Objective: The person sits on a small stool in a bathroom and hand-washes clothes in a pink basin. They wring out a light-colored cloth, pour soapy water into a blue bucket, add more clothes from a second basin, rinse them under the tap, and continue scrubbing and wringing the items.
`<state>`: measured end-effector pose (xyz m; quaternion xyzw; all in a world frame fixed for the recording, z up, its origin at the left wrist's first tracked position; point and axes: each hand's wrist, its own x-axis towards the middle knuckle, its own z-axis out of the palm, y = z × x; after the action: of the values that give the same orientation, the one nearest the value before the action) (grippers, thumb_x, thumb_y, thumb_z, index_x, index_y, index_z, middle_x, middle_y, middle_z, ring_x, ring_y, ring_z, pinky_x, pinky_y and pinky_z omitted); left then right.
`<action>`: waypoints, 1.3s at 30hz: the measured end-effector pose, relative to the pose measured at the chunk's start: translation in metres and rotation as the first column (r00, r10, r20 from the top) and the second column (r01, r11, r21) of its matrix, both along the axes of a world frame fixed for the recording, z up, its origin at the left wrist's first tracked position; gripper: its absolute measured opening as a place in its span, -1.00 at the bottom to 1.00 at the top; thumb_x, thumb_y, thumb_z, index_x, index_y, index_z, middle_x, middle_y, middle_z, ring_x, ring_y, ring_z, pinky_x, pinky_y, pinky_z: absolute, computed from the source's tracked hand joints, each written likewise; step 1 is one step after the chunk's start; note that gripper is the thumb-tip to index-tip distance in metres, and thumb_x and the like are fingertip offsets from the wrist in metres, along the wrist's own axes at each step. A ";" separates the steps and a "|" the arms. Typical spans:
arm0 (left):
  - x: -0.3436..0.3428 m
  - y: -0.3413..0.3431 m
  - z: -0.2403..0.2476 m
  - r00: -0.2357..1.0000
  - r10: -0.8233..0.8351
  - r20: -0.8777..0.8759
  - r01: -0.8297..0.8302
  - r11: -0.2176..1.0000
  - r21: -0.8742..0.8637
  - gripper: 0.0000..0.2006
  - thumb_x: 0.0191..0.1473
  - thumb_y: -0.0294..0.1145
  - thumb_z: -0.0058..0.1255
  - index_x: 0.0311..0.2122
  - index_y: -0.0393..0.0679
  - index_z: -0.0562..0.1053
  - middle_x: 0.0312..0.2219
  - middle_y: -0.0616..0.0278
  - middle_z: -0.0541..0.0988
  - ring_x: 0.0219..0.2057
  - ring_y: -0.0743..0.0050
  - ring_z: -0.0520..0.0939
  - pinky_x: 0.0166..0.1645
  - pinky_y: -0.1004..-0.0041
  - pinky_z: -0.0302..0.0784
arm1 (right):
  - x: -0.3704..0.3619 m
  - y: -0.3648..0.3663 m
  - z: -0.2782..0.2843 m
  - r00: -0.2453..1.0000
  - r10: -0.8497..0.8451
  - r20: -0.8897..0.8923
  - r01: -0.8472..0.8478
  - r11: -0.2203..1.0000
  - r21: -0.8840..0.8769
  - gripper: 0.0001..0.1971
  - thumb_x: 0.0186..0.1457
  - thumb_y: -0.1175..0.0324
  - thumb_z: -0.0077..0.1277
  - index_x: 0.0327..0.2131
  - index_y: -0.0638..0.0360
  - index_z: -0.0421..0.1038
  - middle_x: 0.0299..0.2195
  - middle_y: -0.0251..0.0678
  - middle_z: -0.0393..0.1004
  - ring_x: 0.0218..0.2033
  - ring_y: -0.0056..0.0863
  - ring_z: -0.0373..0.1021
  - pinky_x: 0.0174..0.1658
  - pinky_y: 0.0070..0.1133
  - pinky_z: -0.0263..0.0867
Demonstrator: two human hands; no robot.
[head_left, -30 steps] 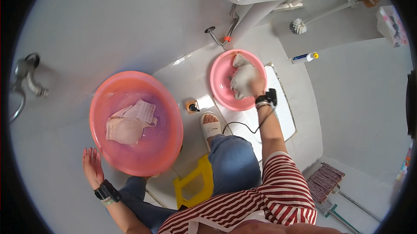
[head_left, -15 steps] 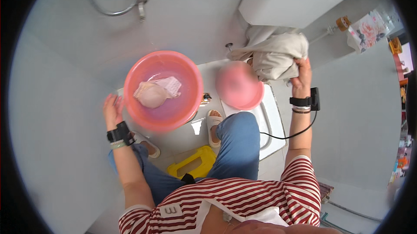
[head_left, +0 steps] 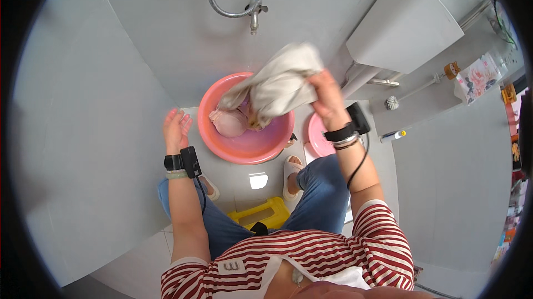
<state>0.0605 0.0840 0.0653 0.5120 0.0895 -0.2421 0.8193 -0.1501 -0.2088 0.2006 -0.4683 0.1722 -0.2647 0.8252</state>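
Observation:
A bunched beige garment (head_left: 283,82), partly smeared by motion, hangs from my right hand (head_left: 328,98) over the right side of a large pink basin (head_left: 244,158). Inside the basin lies a pale pink bra (head_left: 229,123), partly covered by the garment. My left hand (head_left: 176,128) is raised just left of the basin's rim, fingers apart, holding nothing. A smaller pink basin (head_left: 318,137) stands to the right, partly hidden behind my right forearm.
A tap with a metal hose (head_left: 254,18) is on the wall beyond the basin. At the right are a white cistern (head_left: 405,27), a toilet brush (head_left: 392,102) and a white bottle with a yellow cap (head_left: 393,136). A yellow plastic stool (head_left: 272,210) is beneath me.
My right hand has carried the beige garment leftward from above the small basin to over the large basin. The view has shifted, and my left hand stays beside the large basin's left rim.

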 end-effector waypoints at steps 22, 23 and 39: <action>0.002 -0.001 -0.008 0.992 -0.123 -0.038 0.117 0.983 -0.145 -0.53 0.00 -0.46 -0.07 0.03 -0.30 0.13 -0.18 0.08 0.34 -0.17 0.22 0.42 -0.09 0.29 0.40 | 0.166 -0.044 0.053 0.984 -0.025 -0.177 -0.115 0.670 -0.734 -0.64 0.02 0.43 -0.02 -0.08 0.34 0.31 -0.27 -0.35 0.44 -0.29 -0.69 0.29 -0.19 -0.69 0.20; 0.002 -0.002 -0.008 0.990 -0.132 -0.042 0.124 0.980 -0.153 -0.53 0.01 -0.46 -0.07 0.04 -0.29 0.13 -0.18 0.08 0.34 -0.16 0.22 0.42 -0.09 0.29 0.40 | 0.166 -0.046 0.053 0.982 -0.027 -0.186 -0.120 0.671 -0.732 -0.64 0.02 0.44 -0.03 -0.07 0.34 0.31 -0.26 -0.35 0.45 -0.27 -0.69 0.29 -0.18 -0.69 0.20; -0.019 -0.039 -0.012 0.935 -0.349 -0.064 0.355 0.912 0.205 -0.41 -0.08 -0.33 0.01 0.09 -0.14 0.13 -0.06 0.23 0.30 -0.05 0.40 0.30 -0.12 0.24 0.31 | 0.058 -0.006 -0.088 0.749 0.006 -0.662 -0.443 0.748 -0.495 -0.32 -0.03 0.30 0.05 0.11 0.36 -0.03 0.05 -0.09 0.18 0.01 -0.39 0.21 0.01 -0.55 0.19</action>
<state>0.0419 0.0447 0.0529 0.6014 0.0322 -0.3813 0.7013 -0.0918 -0.2143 0.1128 -0.7923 0.2753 -0.0282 0.5437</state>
